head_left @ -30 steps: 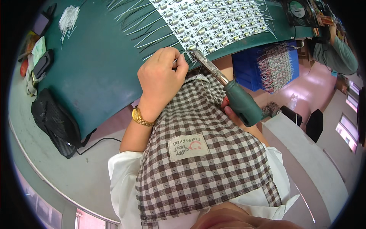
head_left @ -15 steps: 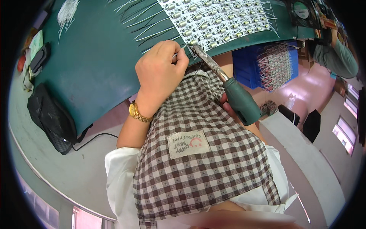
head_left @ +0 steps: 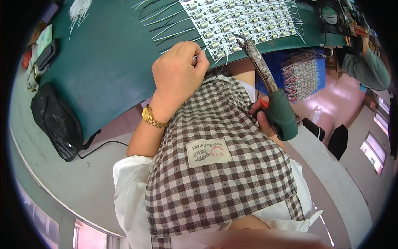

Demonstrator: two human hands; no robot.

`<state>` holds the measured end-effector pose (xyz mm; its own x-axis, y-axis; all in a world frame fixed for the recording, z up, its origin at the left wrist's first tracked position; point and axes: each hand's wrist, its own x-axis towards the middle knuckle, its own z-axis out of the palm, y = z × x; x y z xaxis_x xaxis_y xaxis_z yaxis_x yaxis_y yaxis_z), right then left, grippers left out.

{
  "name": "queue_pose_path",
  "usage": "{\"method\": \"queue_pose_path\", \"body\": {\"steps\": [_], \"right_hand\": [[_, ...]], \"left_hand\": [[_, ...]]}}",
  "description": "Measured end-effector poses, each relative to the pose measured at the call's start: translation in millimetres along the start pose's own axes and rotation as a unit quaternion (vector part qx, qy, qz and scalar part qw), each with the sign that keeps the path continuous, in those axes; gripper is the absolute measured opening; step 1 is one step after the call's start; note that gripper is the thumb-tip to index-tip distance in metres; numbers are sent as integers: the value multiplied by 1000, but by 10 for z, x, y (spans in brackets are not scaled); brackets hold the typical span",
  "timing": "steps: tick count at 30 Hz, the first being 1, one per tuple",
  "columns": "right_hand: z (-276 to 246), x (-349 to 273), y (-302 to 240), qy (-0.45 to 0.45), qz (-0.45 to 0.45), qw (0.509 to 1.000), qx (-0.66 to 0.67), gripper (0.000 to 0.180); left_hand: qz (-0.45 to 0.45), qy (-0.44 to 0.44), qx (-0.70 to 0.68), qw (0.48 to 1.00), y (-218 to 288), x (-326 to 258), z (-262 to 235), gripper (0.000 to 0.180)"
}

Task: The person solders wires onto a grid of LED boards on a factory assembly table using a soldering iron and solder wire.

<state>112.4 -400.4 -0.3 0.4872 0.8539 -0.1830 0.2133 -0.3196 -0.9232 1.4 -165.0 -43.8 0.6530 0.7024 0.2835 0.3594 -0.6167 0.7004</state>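
Right hand (head_left: 261, 119) has its grip wrapped round a green soldering iron (head_left: 282, 116), tip by the white circuit boards (head_left: 244, 23), top centre. Left hand (head_left: 178, 71)'s pinching a thin wire (head_left: 205, 49). Apron patch (head_left: 208, 152), lower centre: handwritten-looking lettering, pink smiley.

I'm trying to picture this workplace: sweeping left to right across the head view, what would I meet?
Black bag, the person's left hand, green-handled soldering iron, a co-worker's sleeve.
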Motion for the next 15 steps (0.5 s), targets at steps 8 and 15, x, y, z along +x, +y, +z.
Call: {"method": "queue_pose_path", "body": {"steps": [8, 15], "right_hand": [[29, 60, -4, 20, 8, 999, -30, 20], [57, -35, 192, 70, -10, 994, -80, 15]], "left_hand": [[8, -20, 5, 1000, -27, -27, -47, 11], [-53, -66, 63, 994, -164, 42, -403, 9]]}}
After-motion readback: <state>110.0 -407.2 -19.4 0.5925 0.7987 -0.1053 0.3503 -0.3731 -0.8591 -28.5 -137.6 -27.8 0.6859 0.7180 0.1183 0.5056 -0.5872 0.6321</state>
